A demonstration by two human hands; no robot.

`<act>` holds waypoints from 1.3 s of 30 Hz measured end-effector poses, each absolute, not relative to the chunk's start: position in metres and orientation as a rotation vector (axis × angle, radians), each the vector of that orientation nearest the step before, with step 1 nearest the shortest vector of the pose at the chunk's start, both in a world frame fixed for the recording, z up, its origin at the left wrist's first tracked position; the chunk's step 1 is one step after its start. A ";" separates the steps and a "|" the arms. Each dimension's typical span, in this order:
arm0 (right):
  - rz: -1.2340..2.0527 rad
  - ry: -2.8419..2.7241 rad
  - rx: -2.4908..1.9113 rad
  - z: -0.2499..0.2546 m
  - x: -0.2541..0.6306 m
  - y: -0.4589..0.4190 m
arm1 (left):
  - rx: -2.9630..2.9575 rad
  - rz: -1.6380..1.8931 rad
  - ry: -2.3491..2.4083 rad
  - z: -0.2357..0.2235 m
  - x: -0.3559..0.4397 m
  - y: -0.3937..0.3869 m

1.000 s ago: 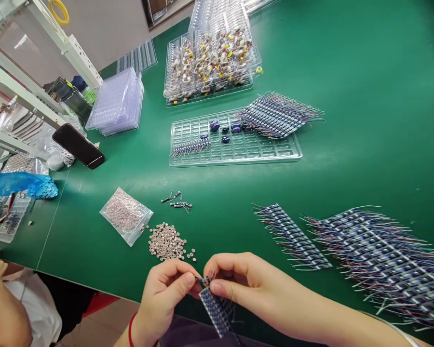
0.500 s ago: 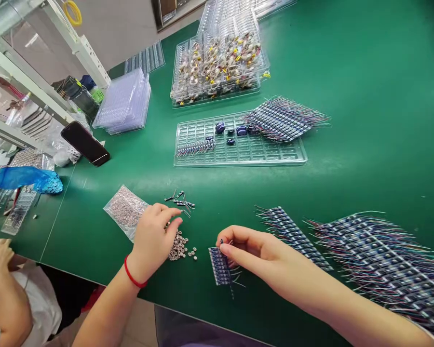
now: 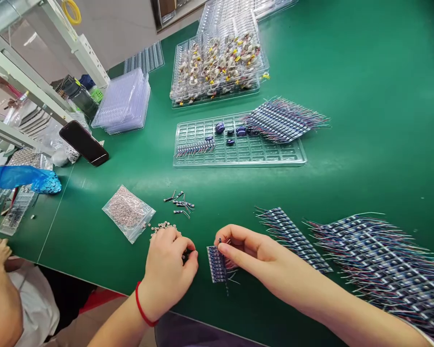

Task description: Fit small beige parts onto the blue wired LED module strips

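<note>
My right hand pinches a small blue circuit board panel by its upper right corner, and thin wires trail from its right side. My left hand is just left of that panel, over a pile of small round discs. Its fingers are curled with thumb and forefinger close together; something dark shows between them, too small to name. Behind that hand lie several small boards with wires. A clear bag of the same discs rests to the left.
On the right lie a wired board strip and a larger heap of wired boards. Farther back, a clear tray holds boards and dark parts. A phone leans at left. A co-worker's arm is at the lower left.
My left hand has moved right and toward me, from the loose wired boards to the disc pile. One small board now lies where its fingertips were. My right hand has barely moved.
</note>
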State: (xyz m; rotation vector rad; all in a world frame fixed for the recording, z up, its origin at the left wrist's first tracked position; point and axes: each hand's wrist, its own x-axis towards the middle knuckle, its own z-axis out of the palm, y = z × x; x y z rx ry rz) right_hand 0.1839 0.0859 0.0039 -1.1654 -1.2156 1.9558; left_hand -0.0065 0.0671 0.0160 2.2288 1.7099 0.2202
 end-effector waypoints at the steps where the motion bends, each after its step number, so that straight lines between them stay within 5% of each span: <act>1: 1.955 -1.216 -1.160 0.005 0.184 0.086 | 2.230 0.245 1.703 0.016 -0.006 0.067; 16: 1.818 -1.473 -1.187 0.003 0.179 0.070 | 1.387 1.004 1.423 0.017 -0.009 0.039; 39: 1.794 -1.513 -1.120 0.004 0.178 0.070 | 0.822 1.147 1.272 0.010 -0.006 0.037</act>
